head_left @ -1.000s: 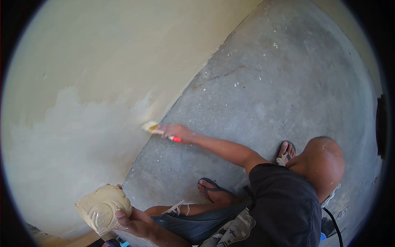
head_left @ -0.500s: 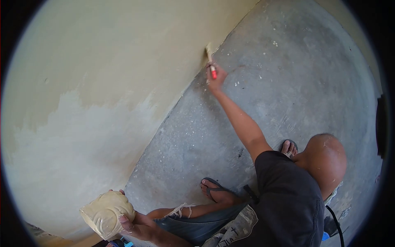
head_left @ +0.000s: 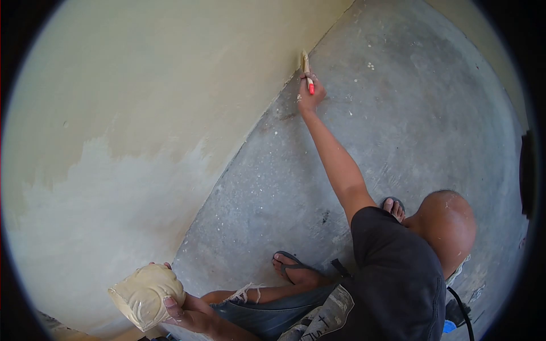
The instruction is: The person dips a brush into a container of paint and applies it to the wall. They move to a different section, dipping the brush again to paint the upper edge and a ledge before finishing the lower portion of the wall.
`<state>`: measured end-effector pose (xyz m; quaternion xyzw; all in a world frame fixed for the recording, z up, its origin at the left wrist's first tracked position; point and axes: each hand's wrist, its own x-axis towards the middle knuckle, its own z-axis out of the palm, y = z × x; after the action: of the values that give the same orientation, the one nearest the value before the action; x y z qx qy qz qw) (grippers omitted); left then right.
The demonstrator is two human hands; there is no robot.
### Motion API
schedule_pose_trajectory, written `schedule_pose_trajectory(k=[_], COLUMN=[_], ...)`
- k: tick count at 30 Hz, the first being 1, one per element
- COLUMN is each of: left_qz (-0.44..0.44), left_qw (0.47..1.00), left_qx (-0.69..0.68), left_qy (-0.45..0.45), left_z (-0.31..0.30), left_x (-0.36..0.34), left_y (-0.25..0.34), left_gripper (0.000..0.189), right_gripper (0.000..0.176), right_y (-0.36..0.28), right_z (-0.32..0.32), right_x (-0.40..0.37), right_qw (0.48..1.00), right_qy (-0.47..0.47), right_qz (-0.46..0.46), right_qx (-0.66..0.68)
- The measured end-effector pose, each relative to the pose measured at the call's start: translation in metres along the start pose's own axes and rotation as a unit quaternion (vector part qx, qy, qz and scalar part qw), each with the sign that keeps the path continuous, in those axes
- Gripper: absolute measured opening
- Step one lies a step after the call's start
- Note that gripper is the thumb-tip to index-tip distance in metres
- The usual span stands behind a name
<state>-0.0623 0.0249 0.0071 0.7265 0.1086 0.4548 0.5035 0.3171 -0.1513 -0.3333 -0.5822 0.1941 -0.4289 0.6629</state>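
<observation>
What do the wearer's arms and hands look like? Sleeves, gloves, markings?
Right arm: dark short sleeve ending above the elbow. Right hand: gloveless, pale paint-like smears. Left hand: gloveless, left forearm bare, sleeve not visible. No wristbands or cables visible on either.

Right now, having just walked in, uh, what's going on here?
Someone seems to be brushing the wall. Their right hand grips a brush with a red-ended handle, its bristles at the line where the wall meets the grey floor. The left hand holds a cream-coated container; its contents can't be made out. A paler patch covers the lower left part of the wall.
</observation>
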Motion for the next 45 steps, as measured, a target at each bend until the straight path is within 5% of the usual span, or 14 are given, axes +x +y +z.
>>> schedule_pose_trajectory(k=[6, 8, 9, 12, 15, 16, 19, 21, 23, 26, 30, 31, 36, 45], left_qz=[0.016, 0.017, 0.018, 0.003, -0.001, -0.004, 0.007, 0.013, -0.005, -0.016, 0.003, 0.003, -0.006, -0.006], left_qw=[1.000, 1.000, 1.000, 0.998, 0.997, 0.997, 0.998, 0.999, 0.996, 0.996, 0.996, 0.996, 0.996, 0.996], left_qx=[0.004, 0.000, 0.000, 0.030, 0.040, 0.043, 0.033, 0.023, 0.052, 0.066, 0.068, 0.068, 0.050, 0.041], left_qy=[0.018, 0.015, 0.012, 0.051, 0.058, 0.060, 0.048, 0.042, 0.070, 0.056, 0.057, 0.064, 0.075, 0.081], left_z=[0.005, 0.007, 0.014, 0.024, 0.013, 0.012, -0.002, -0.004, 0.001, -0.007, -0.008, -0.009, -0.011, -0.032], left_x=[-0.001, -0.002, -0.002, -0.005, -0.001, 0.000, 0.004, 0.003, 0.004, 0.006, 0.009, 0.008, 0.009, 0.007], left_y=[0.001, 0.003, 0.004, 0.007, 0.003, 0.002, -0.002, -0.003, 0.001, -0.001, -0.004, -0.003, -0.003, -0.010], left_gripper=[0.068, 0.068, 0.068, 0.079, 0.080, 0.081, 0.077, 0.073, 0.084, 0.085, 0.086, 0.086, 0.088, 0.081], right_gripper=[0.007, 0.008, 0.010, 0.006, 0.005, 0.006, 0.011, 0.011, 0.012, 0.016, 0.010, 0.007, 0.010, 0.005], right_y=[-0.054, -0.083, -0.081, -0.106, -0.077, -0.071, -0.063, -0.060, -0.057, -0.061, -0.103, -0.118, -0.111, -0.083], right_z=[-0.006, -0.039, -0.049, -0.054, -0.017, -0.012, -0.008, -0.003, -0.004, 0.007, 0.006, -0.013, -0.024, 0.000], right_x=[-0.138, -0.213, -0.246, -0.246, -0.162, -0.112, -0.018, -0.005, -0.008, -0.056, -0.199, -0.249, -0.253, -0.111], right_qw=[0.974, 0.873, 0.855, 0.756, 0.872, 0.871, 0.885, 0.890, 0.969, 0.992, 0.955, 0.899, 0.758, 0.958], right_qy=[-0.224, -0.405, -0.490, -0.600, -0.449, -0.460, -0.442, -0.438, -0.210, -0.120, -0.288, -0.419, -0.624, -0.201], right_qz=[0.005, 0.178, 0.022, -0.093, -0.055, 0.018, -0.049, -0.047, -0.023, -0.004, -0.063, -0.120, -0.033, 0.122], right_qx=[0.016, 0.204, 0.166, 0.245, 0.188, 0.170, 0.135, 0.116, 0.128, 0.048, 0.030, 0.047, 0.187, 0.162])
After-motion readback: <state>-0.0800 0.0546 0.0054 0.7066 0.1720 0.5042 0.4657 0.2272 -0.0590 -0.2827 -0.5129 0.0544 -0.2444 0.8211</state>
